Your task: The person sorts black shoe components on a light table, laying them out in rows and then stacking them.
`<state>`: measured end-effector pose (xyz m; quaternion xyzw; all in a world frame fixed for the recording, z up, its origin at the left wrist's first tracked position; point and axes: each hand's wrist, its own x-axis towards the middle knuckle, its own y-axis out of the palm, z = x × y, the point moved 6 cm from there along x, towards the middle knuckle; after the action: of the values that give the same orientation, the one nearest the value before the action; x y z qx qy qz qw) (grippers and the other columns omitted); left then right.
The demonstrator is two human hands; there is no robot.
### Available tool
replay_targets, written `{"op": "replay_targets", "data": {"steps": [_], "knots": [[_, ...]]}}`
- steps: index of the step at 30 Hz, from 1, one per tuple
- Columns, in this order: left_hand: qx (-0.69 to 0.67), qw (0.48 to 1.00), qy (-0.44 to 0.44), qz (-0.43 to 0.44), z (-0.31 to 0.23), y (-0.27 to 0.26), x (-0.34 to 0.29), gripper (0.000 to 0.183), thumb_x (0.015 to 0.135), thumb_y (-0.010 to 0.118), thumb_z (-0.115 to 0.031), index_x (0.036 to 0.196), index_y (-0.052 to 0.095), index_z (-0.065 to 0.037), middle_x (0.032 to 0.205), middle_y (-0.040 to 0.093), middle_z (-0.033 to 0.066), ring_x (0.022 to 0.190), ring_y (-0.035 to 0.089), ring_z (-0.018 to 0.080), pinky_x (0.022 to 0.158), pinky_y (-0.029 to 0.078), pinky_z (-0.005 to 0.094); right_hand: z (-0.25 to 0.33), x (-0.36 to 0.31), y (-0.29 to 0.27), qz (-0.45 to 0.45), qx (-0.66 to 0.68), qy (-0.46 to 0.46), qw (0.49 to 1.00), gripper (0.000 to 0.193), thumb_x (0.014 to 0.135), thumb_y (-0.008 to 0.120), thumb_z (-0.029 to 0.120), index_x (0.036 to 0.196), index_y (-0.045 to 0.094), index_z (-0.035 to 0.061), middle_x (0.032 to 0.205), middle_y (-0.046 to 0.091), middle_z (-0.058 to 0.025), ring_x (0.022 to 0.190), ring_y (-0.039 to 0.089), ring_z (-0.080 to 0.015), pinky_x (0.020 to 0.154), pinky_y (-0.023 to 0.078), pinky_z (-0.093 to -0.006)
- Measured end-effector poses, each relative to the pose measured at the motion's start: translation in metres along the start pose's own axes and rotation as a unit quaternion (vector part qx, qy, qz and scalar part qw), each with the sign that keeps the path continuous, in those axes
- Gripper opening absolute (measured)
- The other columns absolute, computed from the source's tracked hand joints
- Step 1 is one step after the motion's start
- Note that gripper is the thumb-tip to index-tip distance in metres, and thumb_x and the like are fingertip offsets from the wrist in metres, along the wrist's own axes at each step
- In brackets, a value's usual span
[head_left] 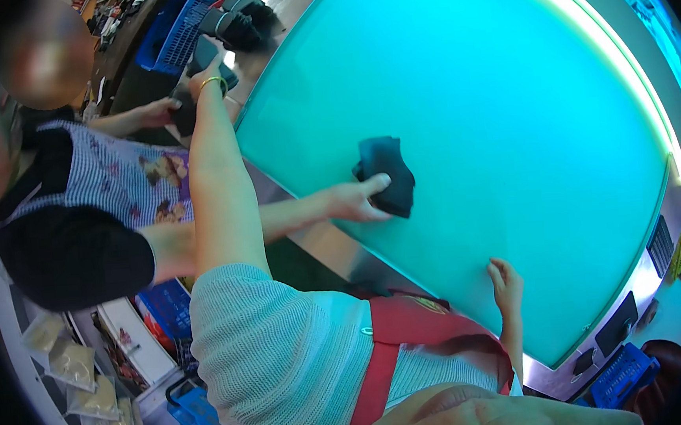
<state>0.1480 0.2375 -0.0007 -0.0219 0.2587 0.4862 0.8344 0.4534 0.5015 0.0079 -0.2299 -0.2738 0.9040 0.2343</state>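
Reaching left hand (204,73) to dark piece (205,54) beside blue basket (178,30); fingers hidden, grip unclear. Right hand (505,280) flat on lit table (508,122) edge, fingers together, holding nothing. Piece looks soft, limp, light: likely best pinched at edge. Co-worker's hand (355,199) presses similar dark cloth (389,173) mid-table. Basket contents unclear; more dark pieces (236,18) piled just beside it.
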Motion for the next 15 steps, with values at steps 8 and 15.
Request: {"op": "replay_targets", "data": {"steps": [8,15], "knots": [[-0.277,0.944,-0.046,-0.176,0.023,-0.009,0.001,0.074,0.089,0.072,-0.020,0.149,0.030,-0.008,0.135,0.040,0.0054,0.120,0.047,0.0181,0.102,0.046,0.0321,0.047,0.016,0.035,0.059,-0.087,0.048,0.993,0.022,0.092,0.067,0.018,0.111,0.068,0.0061,0.094,0.072,-0.0098,0.080,0.067,-0.0182,0.071,0.052,-0.0303],[-0.223,0.959,-0.047,-0.167,-0.034,-0.006,-0.049,0.068,0.099,0.058,-0.026,0.153,0.020,-0.008,0.144,0.039,0.0086,0.126,0.048,0.0183,0.102,0.047,0.0335,0.168,0.142,0.064,0.038,-0.118,-0.173,0.977,0.026,0.092,0.066,0.021,0.115,0.064,0.0089,0.104,0.069,-0.0104,0.094,0.066,-0.0286,0.079,0.052,-0.0392]]}}
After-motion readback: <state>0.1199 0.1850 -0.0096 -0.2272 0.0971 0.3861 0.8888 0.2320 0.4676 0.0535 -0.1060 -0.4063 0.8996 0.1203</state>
